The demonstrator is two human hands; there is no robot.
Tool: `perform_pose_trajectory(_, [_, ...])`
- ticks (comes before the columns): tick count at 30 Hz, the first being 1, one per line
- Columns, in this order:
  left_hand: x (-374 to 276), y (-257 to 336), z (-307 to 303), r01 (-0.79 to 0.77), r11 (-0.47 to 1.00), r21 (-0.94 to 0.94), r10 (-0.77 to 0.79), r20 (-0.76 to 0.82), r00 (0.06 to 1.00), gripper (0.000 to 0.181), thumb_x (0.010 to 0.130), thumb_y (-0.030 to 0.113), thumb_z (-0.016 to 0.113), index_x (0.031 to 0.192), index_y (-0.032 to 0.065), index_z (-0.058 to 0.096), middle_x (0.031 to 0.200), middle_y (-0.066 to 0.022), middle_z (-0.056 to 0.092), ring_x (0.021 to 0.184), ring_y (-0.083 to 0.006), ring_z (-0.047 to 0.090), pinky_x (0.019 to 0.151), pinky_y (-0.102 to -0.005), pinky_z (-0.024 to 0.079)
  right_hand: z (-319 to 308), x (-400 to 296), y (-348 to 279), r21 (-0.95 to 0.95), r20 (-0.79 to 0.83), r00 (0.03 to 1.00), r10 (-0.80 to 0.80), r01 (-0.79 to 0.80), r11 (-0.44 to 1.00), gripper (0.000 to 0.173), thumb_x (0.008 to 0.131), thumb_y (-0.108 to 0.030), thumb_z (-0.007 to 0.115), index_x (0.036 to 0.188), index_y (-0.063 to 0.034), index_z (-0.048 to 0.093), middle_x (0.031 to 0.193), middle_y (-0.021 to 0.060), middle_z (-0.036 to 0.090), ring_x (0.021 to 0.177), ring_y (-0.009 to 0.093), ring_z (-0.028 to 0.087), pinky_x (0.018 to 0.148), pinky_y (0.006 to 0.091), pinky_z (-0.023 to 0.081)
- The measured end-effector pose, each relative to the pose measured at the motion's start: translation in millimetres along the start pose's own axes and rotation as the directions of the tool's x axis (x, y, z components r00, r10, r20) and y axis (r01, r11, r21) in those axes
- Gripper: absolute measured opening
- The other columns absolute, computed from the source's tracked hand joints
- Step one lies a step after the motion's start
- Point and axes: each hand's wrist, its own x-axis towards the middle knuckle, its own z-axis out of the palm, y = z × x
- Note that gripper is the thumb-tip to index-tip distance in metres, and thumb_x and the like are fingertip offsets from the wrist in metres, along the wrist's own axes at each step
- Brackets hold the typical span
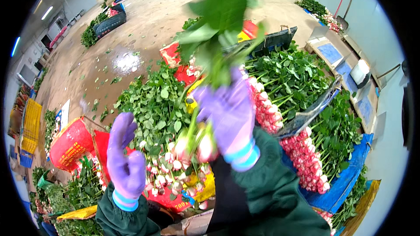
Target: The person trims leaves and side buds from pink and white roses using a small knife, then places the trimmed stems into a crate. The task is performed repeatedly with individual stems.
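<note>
My right hand point(226, 114), in a purple glove with a blue cuff, is closed around the stems of a few roses point(207, 146). Their pink-white heads hang below the palm, and their blurred green leaves point(226, 9) rise above the fingers. My left hand point(126, 160), gloved the same way, is raised at the left with its fingers apart and nothing in it. Between and beyond the hands lies a heap of cut roses point(157, 105), leaves away from me and pink-white heads point(167, 173) towards me, on red and yellow sheets.
At the right, rows of pink-white roses point(303, 160) lie on a blue sheet point(349, 177), with a dark divider point(308, 114) between bundles. A red wrap point(73, 144) stands at the left. Farther off are a wooden rack point(344, 68), yellow crates point(31, 124) and a wet floor point(98, 72) with scattered leaves.
</note>
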Motion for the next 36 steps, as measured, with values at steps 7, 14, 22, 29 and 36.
perform_pose_trajectory(7, [-74.1,-75.7,4.1,0.321,0.919,0.227,-0.369,0.214,0.905,0.051,0.076,0.016,0.063,0.119,-0.0050,0.046,0.117,-0.0217,0.053,0.106,-0.0336,0.053,0.091,-0.0382,0.042,-210.3,224.0,15.3,-0.573,-0.265,0.778,-0.570,0.348,0.742,0.068,0.082,0.004,0.055,0.139,-0.0047,0.019,0.080,0.0083,0.060,0.054,0.010,0.049,0.045,0.0207,0.038])
perform_pose_trajectory(14, [-110.8,-106.0,18.4,0.602,0.758,0.251,-0.650,0.219,0.727,0.050,0.075,0.011,0.060,0.120,-0.0038,0.045,0.114,-0.0190,0.054,0.100,-0.0276,0.057,0.086,-0.0356,0.045,-386.8,261.7,109.3,-0.684,-0.697,0.662,-0.276,-0.497,0.535,0.050,0.079,-0.002,0.058,0.125,-0.0100,0.042,0.098,0.0201,0.062,0.080,0.029,0.063,0.066,0.0348,0.049])
perform_pose_trajectory(22, [-110.6,-126.2,29.8,0.510,0.807,0.298,-0.588,0.328,0.739,0.052,0.074,0.016,0.066,0.120,-0.0022,0.048,0.114,-0.0226,0.054,0.104,-0.0380,0.053,0.090,-0.0403,0.042,-488.3,277.7,117.8,-0.718,-0.064,0.944,0.325,0.182,-0.672,0.037,0.074,-0.006,0.064,0.108,0.0002,0.052,0.102,0.0115,0.062,0.091,0.021,0.060,0.077,0.0322,0.048])
perform_pose_trajectory(29, [-115.9,-124.0,24.3,0.524,0.818,0.237,-0.575,0.324,0.751,0.053,0.072,0.014,0.066,0.118,-0.0044,0.047,0.112,-0.0254,0.053,0.102,-0.0415,0.053,0.088,-0.0419,0.043,-336.9,270.2,122.9,-0.553,-0.702,0.698,0.144,-0.406,-0.728,0.058,0.082,-0.046,0.051,0.116,0.0002,0.052,0.105,0.0183,0.061,0.094,0.033,0.059,0.082,0.0395,0.046])
perform_pose_trajectory(36, [-124.2,-119.4,1.9,0.458,0.850,0.261,-0.516,0.236,0.823,0.041,0.078,0.014,0.062,0.113,-0.0038,0.050,0.106,-0.0226,0.056,0.090,-0.0382,0.058,0.077,-0.0403,0.048,-281.3,236.1,116.3,-0.736,-0.092,0.995,0.030,-0.047,-0.676,0.049,0.089,-0.037,0.045,0.122,-0.0012,0.048,0.121,0.0213,0.051,0.110,0.036,0.050,0.092,0.0401,0.040])
